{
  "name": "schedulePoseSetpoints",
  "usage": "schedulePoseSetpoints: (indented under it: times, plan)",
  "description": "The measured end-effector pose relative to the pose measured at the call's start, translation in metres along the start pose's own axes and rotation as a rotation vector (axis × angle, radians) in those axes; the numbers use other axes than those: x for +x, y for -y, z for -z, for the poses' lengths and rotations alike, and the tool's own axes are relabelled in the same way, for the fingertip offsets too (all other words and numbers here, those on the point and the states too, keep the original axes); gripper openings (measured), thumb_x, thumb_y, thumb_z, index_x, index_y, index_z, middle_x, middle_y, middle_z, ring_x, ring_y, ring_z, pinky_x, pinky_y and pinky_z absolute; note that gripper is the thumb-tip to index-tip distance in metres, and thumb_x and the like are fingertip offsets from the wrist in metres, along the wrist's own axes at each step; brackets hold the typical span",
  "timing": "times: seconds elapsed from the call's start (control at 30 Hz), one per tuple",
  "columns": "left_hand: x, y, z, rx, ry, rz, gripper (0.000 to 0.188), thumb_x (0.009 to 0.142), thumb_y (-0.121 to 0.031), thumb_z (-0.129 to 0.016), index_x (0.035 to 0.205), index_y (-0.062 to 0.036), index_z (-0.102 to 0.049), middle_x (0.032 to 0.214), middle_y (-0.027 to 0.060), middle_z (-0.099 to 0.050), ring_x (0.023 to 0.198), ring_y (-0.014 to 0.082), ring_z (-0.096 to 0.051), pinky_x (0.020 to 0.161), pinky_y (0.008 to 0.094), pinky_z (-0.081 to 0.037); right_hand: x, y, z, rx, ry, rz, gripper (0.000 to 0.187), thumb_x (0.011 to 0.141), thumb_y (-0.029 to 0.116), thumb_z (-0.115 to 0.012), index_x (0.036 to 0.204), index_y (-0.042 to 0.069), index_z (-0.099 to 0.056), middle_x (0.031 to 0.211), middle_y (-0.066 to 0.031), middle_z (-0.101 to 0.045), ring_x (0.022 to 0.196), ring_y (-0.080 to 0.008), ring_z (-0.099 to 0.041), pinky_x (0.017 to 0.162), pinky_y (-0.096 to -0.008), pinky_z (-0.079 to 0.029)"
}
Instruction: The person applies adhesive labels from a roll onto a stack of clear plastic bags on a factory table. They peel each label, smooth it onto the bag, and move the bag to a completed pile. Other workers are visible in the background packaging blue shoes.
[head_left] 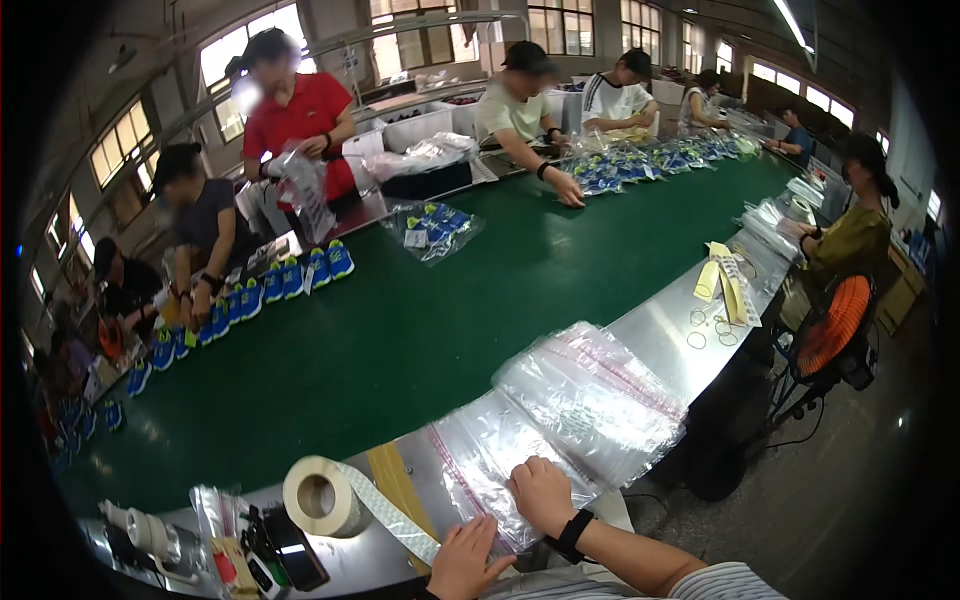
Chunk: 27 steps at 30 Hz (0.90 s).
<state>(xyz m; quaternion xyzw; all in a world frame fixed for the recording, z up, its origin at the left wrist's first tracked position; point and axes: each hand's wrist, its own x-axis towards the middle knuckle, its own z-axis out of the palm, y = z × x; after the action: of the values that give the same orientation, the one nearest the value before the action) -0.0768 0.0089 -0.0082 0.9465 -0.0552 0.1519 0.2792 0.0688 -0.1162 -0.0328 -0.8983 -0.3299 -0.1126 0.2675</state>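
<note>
Clear plastic bags (590,405) with pinkish seal strips lie in overlapping piles on the metal ledge in front of me. My left hand (465,562) rests at the near left edge of the closest bag (465,455), fingers stretched and thumb apart. On that same bag my right hand (545,497) is closed, its fingers curled down onto the film; the fingertips are partly hidden. A dark band circles my right wrist. Just left of my left hand, a strip of labels trails from a white label roll (325,497) standing on the ledge.
A green conveyor belt (430,340) runs across, carrying blue shoes (285,280) and bagged shoes (435,228). Several people work along it. Left of the roll lie a phone (297,555) and a tape dispenser (150,535). An orange fan (835,325) stands at right, near yellow paper strips (730,285).
</note>
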Motion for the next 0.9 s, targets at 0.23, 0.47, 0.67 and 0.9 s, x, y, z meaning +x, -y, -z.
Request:
schedulePoseSetpoints:
  times: [0.23,0.47,0.67,0.9]
  plan:
    - [0.021,0.015,0.026,0.035,0.364,-0.039,0.034,0.083,-0.017,-0.064,0.11,0.0022,-0.056,0.111,0.0176,-0.06,0.097,0.0304,-0.059,0.084,0.0386,-0.047,0.001,-0.029,0.02,0.322,0.07,-0.184,0.019,0.091,0.023,-0.052,0.086,0.007,-0.062,0.087,-0.0129,-0.062,0.08,-0.0332,-0.061,0.069,-0.0434,-0.049]
    - [0.108,0.028,-0.031,-2.246,0.458,0.534,0.05,0.101,-0.035,-0.033,0.127,0.007,-0.043,0.119,0.0231,-0.056,0.116,0.0347,-0.053,0.1,0.0459,-0.044,0.002,-0.035,0.021,0.775,0.247,-0.211,0.017,0.088,0.017,-0.054,0.095,0.004,-0.062,0.085,-0.0087,-0.062,0.075,-0.0177,-0.061,0.065,-0.0304,-0.048]
    - [0.113,0.039,-0.061,-1.582,0.203,0.834,0.029,0.099,-0.016,-0.035,0.115,0.0051,-0.047,0.109,0.0159,-0.057,0.103,0.0294,-0.06,0.089,0.0431,-0.053,0.02,-0.052,0.055,0.757,-0.016,-0.289,0.022,0.093,0.017,-0.051,0.088,-0.001,-0.062,0.089,-0.0115,-0.06,0.082,-0.0177,-0.057,0.072,-0.0311,-0.047]
    - [0.12,0.033,-0.048,-2.048,0.428,0.965,0.061,0.099,-0.047,-0.028,0.129,0.0044,-0.038,0.12,0.0214,-0.052,0.11,0.0343,-0.054,0.101,0.0493,-0.041,-0.003,-0.018,0.076,0.488,0.261,0.151,0.039,0.085,0.026,-0.065,0.12,0.009,-0.059,0.122,-0.0098,-0.055,0.114,-0.028,-0.051,0.095,-0.0381,-0.041]
